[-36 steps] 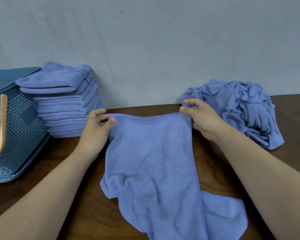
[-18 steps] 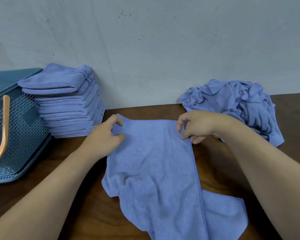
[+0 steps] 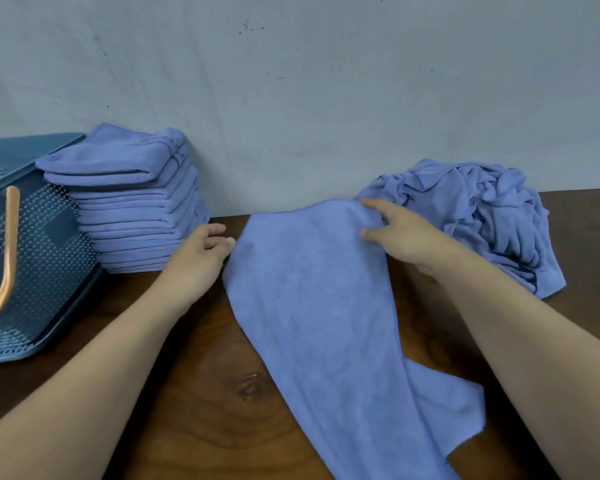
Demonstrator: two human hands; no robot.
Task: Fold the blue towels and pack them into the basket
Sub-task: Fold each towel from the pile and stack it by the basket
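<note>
Pinching the towel (image 3: 312, 299) at its far right corner, right hand (image 3: 407, 239) has a finger above & thumb below, cloth bunched betw. them. Left hand (image 3: 198, 261) sits at the towel's far left corner, fingers curled, tips touching the edge; can't tell if they grip it. Towel lies on the table (image 3: 187, 393) betw. both hands, far edge near the wall (image 3: 291, 81), near end trailing toward the person w/ a flap out to the right. Stack of folded towels (image 3: 136, 209) stands left, beside the basket (image 3: 42, 271). Loose pile (image 3: 482, 209) lies just behind the right hand.
</note>
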